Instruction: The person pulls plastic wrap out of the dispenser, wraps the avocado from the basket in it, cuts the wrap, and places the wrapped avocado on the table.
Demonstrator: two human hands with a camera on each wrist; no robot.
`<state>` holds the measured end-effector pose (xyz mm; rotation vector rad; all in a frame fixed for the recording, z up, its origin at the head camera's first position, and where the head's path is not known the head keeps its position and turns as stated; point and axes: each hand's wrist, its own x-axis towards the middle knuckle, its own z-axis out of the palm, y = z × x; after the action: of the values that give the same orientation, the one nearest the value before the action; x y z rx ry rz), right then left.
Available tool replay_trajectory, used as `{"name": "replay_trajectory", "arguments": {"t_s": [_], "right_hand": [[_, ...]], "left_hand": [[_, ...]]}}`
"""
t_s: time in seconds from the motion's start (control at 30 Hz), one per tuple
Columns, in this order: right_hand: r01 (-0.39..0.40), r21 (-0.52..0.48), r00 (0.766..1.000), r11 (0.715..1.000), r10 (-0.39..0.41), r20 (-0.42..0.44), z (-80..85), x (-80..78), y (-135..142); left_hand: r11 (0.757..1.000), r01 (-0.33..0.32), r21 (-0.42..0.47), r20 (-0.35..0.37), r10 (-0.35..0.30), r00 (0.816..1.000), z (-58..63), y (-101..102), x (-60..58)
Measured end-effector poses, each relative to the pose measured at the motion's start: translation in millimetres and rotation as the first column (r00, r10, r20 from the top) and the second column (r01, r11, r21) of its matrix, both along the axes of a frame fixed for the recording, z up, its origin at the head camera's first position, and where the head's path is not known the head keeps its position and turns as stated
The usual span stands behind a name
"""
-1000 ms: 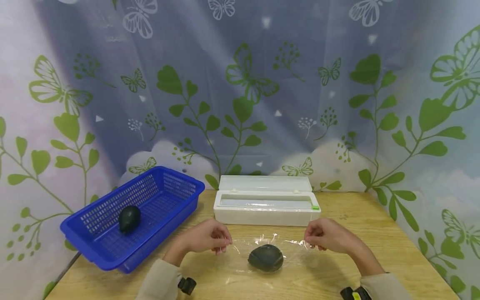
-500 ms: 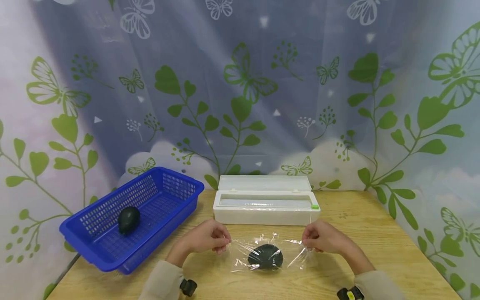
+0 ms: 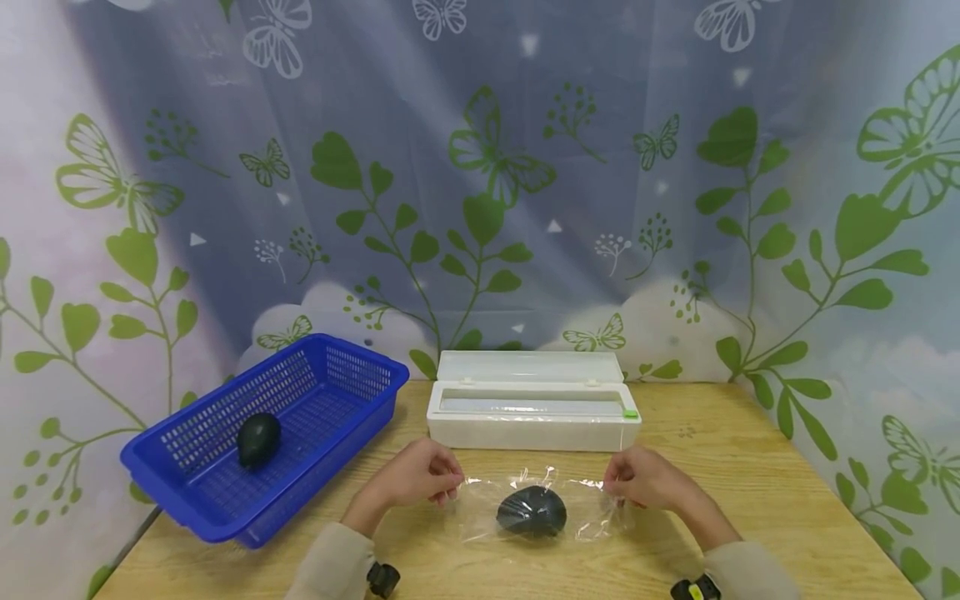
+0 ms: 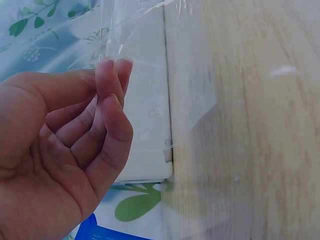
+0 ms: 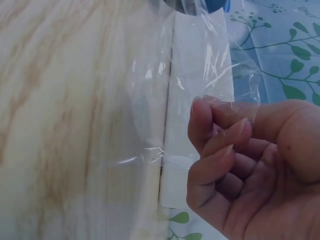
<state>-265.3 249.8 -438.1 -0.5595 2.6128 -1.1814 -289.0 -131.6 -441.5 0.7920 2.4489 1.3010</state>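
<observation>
A dark green avocado (image 3: 532, 511) lies in front of me, overlapped by a sheet of clear cling film (image 3: 591, 512) with shiny creases across it. My left hand (image 3: 422, 475) pinches the film's left far corner between thumb and fingertips. On the other side, the right hand (image 3: 651, 478) pinches the right far corner. In the left wrist view, film (image 4: 195, 100) hangs from the left fingertips. Wrinkled film (image 5: 150, 110) spreads from the right hand (image 5: 250, 155) in the right wrist view, with part of the avocado (image 5: 197, 6) at its top edge.
Behind the hands stands a white cling film box (image 3: 525, 433), its lid (image 3: 528, 367) raised and a green slider (image 3: 630, 414) at the right. A blue basket (image 3: 330, 483) on the left holds a second avocado (image 3: 258, 439). A patterned curtain (image 3: 405, 183) backs the wooden table (image 3: 765, 467).
The right hand has shifted slightly left, toward the left hand. Glints and creases now show over the avocado, which sits slightly higher in view. Both hands keep their pinch on the film.
</observation>
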Motion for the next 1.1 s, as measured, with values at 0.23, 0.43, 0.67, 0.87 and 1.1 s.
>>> {"name": "replay_trajectory", "arguments": {"t_s": [0.23,0.43,0.67,0.87,1.1], "right_hand": [[0.020,0.037,1.000,0.999,-0.020,-0.011,-4.6,0.0,-0.7],[0.019,0.063,1.000,0.998,-0.018,-0.018,-8.0,0.0,0.5],[-0.019,0.074,0.999,0.997,0.017,0.029,-9.4,-0.3,0.3],[-0.051,0.060,0.998,0.997,0.048,0.045,-9.5,-0.7,-1.2],[-0.083,0.049,0.995,0.995,0.081,0.055,-7.3,-1.0,-2.0]], "left_hand": [[1.000,-0.029,-0.005,0.011,0.029,1.000,-3.2,1.7,-1.5],[0.999,-0.042,-0.030,0.018,0.043,0.999,-4.9,1.4,-1.5],[0.998,-0.018,-0.063,0.020,0.020,1.000,-6.4,0.2,-0.9],[0.998,0.019,-0.060,0.029,-0.017,0.999,-4.9,-1.0,0.6],[0.994,0.091,-0.065,0.057,-0.088,0.995,-1.1,-3.0,0.9]]}}
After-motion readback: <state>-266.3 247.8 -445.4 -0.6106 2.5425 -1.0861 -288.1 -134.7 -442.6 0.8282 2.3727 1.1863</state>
